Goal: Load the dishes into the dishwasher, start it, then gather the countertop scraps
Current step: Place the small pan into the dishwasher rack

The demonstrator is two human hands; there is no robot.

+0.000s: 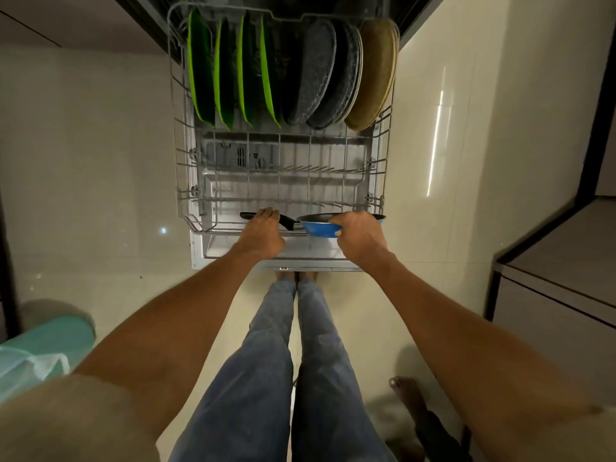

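Blue-sided black frying pan [321, 225], gripped by left hand [261, 233] and right hand [358, 236], reaches the wire dishwasher rack [181, 168]'s front edge, needing lowering between tines.

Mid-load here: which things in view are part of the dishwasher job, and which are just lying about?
Job: blue pan, held by left hand and right hand; rack; green plates; grey plates; tan plate.
Lying about: teal bin; side cabinet.
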